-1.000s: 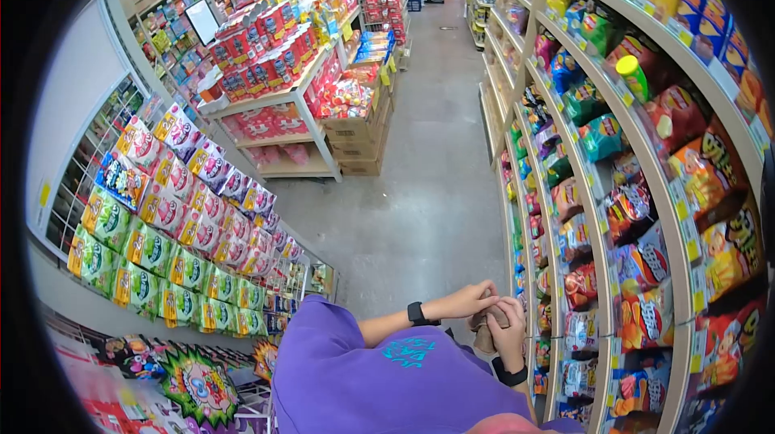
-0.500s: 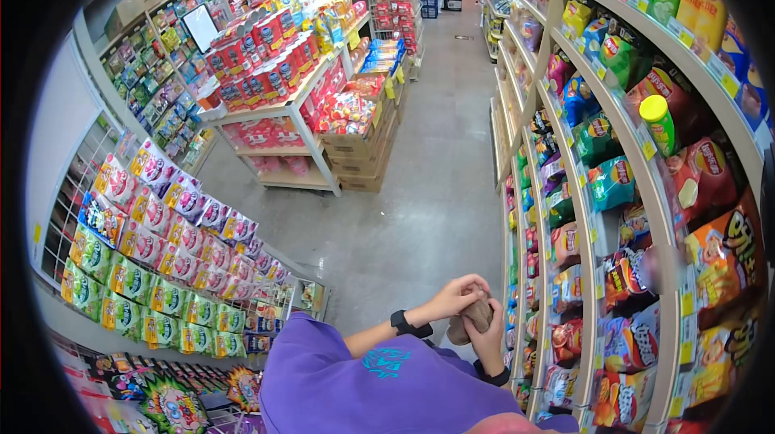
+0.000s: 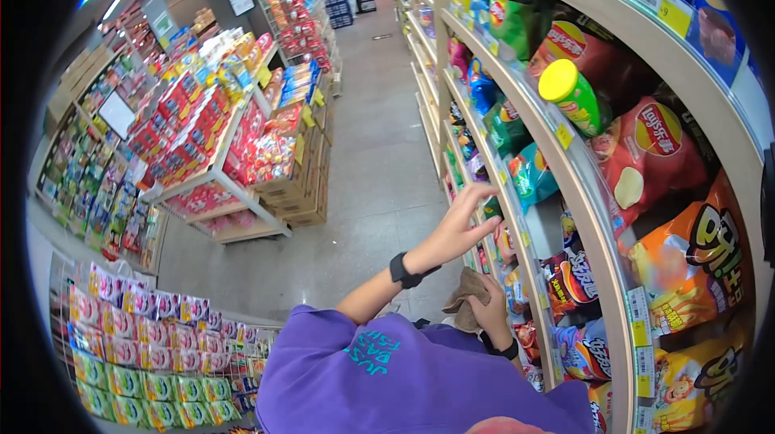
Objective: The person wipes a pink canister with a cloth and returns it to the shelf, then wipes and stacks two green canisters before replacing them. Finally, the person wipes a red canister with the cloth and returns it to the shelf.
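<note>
My left hand (image 3: 460, 228) is raised in front of the shelf of snack bags, its fingers apart and nothing in it. Lower down, my right hand (image 3: 491, 311) grips a crumpled brown cloth (image 3: 466, 298), which hangs to the left of the fingers. Beyond my left hand stand a teal chip bag (image 3: 533, 176) and other bags on the shelf. A green canister with a yellow lid (image 3: 571, 96) leans out over a shelf edge, beside a large red chip bag (image 3: 650, 151).
Tall snack shelves (image 3: 593, 228) with price tags run along my right side. To the left are hanging candy packets (image 3: 153, 345) and a white display stand (image 3: 218, 176) with cartons beside it. The grey aisle floor (image 3: 375, 143) leads ahead between them.
My left hand has left the cloth and risen toward the shelf, opening its fingers. My right hand keeps the cloth. The view has turned toward the right shelves, which now look nearer.
</note>
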Available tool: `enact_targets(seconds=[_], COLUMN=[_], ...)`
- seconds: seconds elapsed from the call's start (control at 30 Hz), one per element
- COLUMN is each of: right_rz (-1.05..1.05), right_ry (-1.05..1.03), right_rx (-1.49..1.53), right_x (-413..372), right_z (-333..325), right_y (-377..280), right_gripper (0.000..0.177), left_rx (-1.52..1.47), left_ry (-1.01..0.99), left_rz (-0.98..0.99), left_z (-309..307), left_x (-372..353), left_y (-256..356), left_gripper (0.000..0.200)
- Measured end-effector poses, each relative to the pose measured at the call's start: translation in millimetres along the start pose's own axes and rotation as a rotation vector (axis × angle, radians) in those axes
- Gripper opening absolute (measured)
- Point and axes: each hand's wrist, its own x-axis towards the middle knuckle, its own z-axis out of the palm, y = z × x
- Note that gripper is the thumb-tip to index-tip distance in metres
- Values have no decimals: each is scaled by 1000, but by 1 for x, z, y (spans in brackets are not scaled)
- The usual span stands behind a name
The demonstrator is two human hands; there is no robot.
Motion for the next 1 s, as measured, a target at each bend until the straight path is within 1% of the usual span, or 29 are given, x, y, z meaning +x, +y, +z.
enact_targets(seconds=[0.03, 0.1, 0.17, 0.2, 0.3, 0.33, 0.4, 0.43, 0.47, 0.53, 0.6, 0.67, 0.7, 0.73, 0.8, 0.83, 0.87, 0.9, 0.93, 1.0], right_rz=[-12, -5, -25, 4, 50, 48, -7, 50, 59, 94, 82, 91, 116, 143, 120, 97, 80, 83, 86, 87], right_ry=[10, 33, 42, 75, 54, 57, 123, 110, 128, 107, 135, 73, 80, 91, 92, 123, 154, 141, 131, 283], right_rx=[-44, -97, -112, -124, -121, -121, -165, -140, -155, -107, -36, -67, -34, -4, -19, 10, 39, 92, 93, 198], right_x=[2, 6, 9, 9, 14, 15, 18, 20, 20, 26, 30, 38, 43, 48, 55, 59, 62, 67, 69, 76], right_z=[-4, -12, -16, -18, -23, -25, -24, -25, -24, -26, -21, -21, -20, -19, -17, -16, -15, -15, -14, -15], right_y=[0, 2, 3, 3, 8, 9, 13, 11, 18, 20, 40, 28, 19, 14, 15, 14, 12, 13, 10, -5], right_gripper=[41, 42, 44, 44, 47, 47, 48, 47, 47, 47, 46, 45, 44, 44, 44, 44, 44, 43, 43, 44], left_rx=[-9, 45, 98, 130, 132, 130, 61, -140, -333, -127, -106, -750, -724, -635, -772, -763, -687, -611, -511, -575], left_ry=[-11, 113, 207, 248, 414, 413, 478, 204, -60, 308, 458, 252, 262, 344, 375, 386, 371, 354, 321, 210], left_rz=[-2, 174, 237, 263, 202, 205, 260, 106, -53, 101, 126, 92, 106, 218, 235, 237, 289, 337, 329, 172], left_z=[4, 16, 29, 34, 44, 48, 53, 47, 39, 58, 70, 63, 59, 60, 53, 46, 37, 30, 24, 6], left_x=[20, 58, 85, 98, 144, 160, 186, 195, 205, 202, 200, 198, 195, 193, 184, 180, 172, 164, 153, 124], left_y=[6, 20, 19, 16, 7, 1, -7, -8, -5, -20, -22, 2, 6, 6, 14, 16, 19, 20, 10, 8], left_gripper=[43, 55, 64, 68, 78, 78, 81, 81, 81, 74, 75, 81, 85, 85, 90, 90, 92, 94, 96, 99])
